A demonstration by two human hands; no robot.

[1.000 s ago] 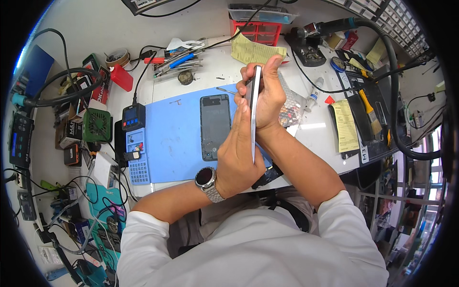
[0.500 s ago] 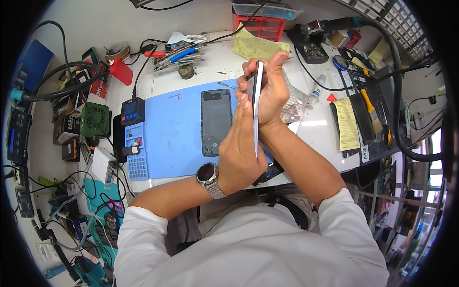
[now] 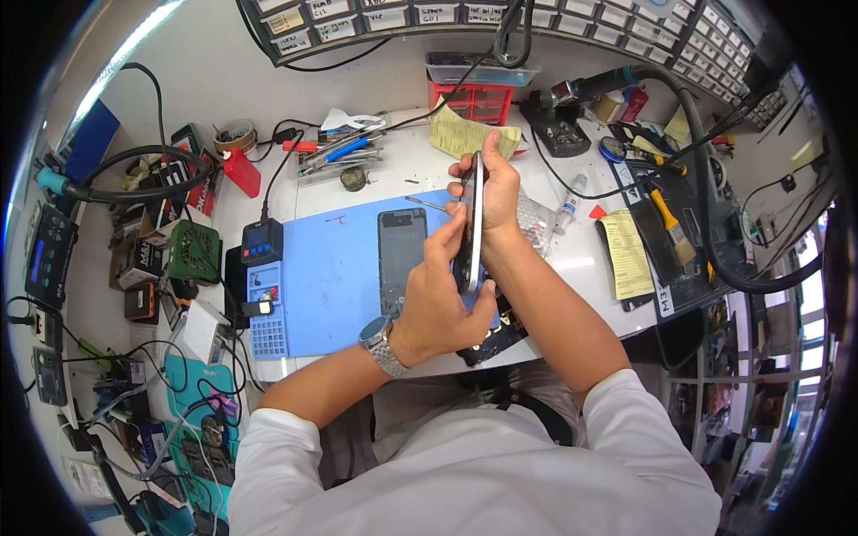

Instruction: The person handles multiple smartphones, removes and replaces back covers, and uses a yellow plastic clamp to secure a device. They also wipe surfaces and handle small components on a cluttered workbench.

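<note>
A smartphone (image 3: pixel 477 234) is held up nearly on edge above the blue mat (image 3: pixel 331 259), its dark face turned toward the left. My right hand (image 3: pixel 500 198) closes round its upper part, the thumb along the right side and fingertips curling over the far left. Lower down, my left hand (image 3: pixel 438 308) grips the phone, fingers against the dark face and thumb by the bottom end. A wristwatch (image 3: pixel 375 335) is on my left wrist. Left of the phone, a dark phone back cover (image 3: pixel 402 255) lies on the mat, partly behind my left hand. A thin metal tool (image 3: pixel 424 204) lies at the mat's far edge.
A small black device with a screen (image 3: pixel 262 243) stands at the mat's left. Tweezers and pens (image 3: pixel 344 147) lie behind it. At the right are a syringe (image 3: pixel 570 205), a brush (image 3: pixel 668 219) and a thick hose (image 3: pixel 744 179). A black patterned item (image 3: pixel 496 344) lies under my hands.
The phone has turned slightly, so more of its dark face shows. My left thumb has shifted from the phone's side to near its bottom end. The whole view has tilted upward.
</note>
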